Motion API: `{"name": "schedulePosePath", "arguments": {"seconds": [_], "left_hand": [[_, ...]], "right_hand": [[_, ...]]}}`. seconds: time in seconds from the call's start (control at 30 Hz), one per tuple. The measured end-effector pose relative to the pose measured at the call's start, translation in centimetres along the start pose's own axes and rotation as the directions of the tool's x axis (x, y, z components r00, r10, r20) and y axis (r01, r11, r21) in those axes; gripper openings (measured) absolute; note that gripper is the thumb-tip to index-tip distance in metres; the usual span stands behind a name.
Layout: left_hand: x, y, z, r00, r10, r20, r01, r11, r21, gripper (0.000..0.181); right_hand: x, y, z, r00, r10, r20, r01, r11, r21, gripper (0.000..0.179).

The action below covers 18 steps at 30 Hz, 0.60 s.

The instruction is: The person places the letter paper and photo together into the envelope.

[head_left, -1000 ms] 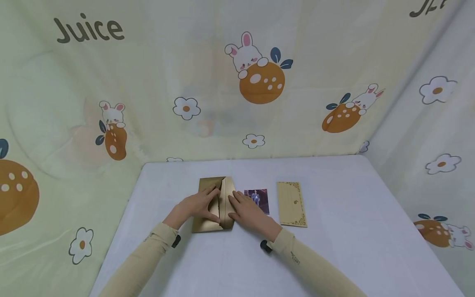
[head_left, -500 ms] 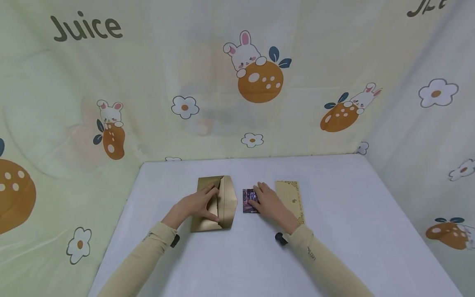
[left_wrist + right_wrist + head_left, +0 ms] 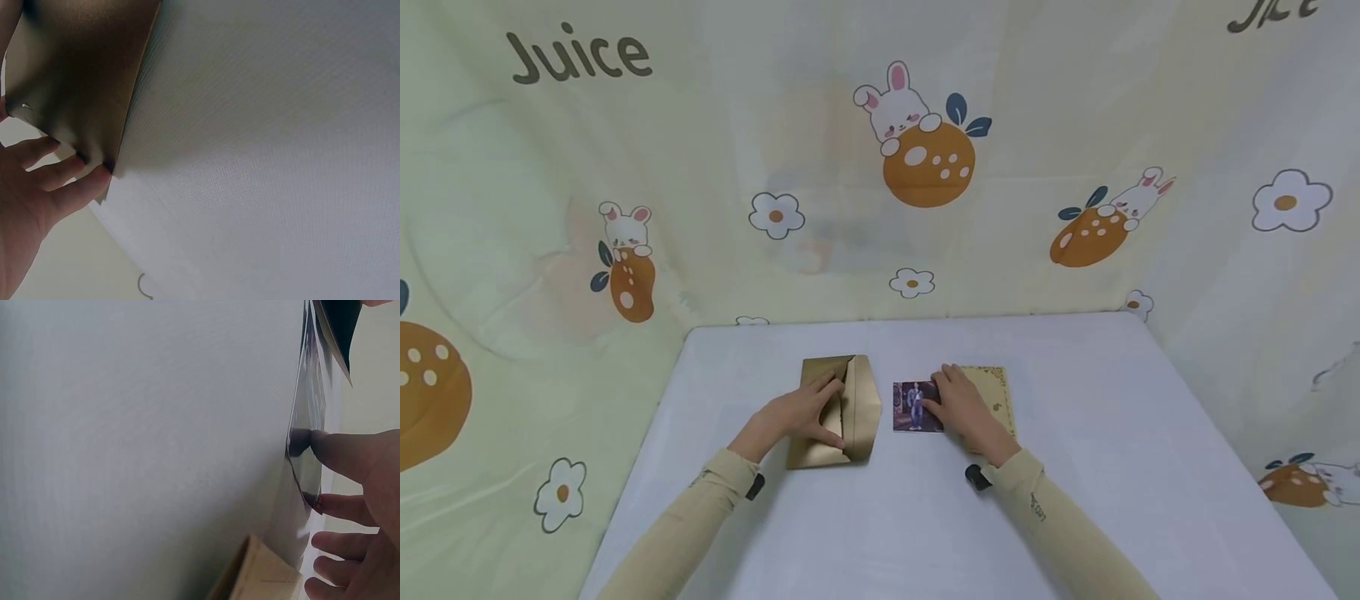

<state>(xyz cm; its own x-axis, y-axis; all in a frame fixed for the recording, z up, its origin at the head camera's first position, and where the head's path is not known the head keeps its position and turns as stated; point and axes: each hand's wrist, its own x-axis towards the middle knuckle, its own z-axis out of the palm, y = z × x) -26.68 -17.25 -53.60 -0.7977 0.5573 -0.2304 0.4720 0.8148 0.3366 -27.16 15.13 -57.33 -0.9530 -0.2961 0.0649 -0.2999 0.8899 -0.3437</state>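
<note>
A gold envelope lies on the table with its flap folded out to the right and its mouth gaping. Across its pocket rests my left hand, thumb and fingers spread; in the left wrist view the fingertips touch the envelope's edge. A small glossy photo of a person lies right of the envelope. My right hand is at its right side, pinching that edge between thumb and forefinger, and the right wrist view shows the photo slightly bent. The other right fingers hang free.
A cream card with ornamental brown corners lies partly under my right hand, beyond the photo. All of it is on a white-covered table. Printed curtains rise behind the table and at both sides.
My right hand has left the envelope flap and moved right, over the photo, to its right edge. The flap has spread wider. My left hand has stayed on the envelope.
</note>
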Motion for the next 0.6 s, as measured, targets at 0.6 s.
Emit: {"name": "schedulePosePath", "arguments": {"seconds": [0.6], "left_hand": [[0.0,0.1,-0.1,1.000,-0.002,0.003,0.002,1.000,-0.005,0.084]], "right_hand": [[0.8,1.1,-0.6,0.989,0.139,-0.057,-0.106,0.914,0.391,0.019]]}}
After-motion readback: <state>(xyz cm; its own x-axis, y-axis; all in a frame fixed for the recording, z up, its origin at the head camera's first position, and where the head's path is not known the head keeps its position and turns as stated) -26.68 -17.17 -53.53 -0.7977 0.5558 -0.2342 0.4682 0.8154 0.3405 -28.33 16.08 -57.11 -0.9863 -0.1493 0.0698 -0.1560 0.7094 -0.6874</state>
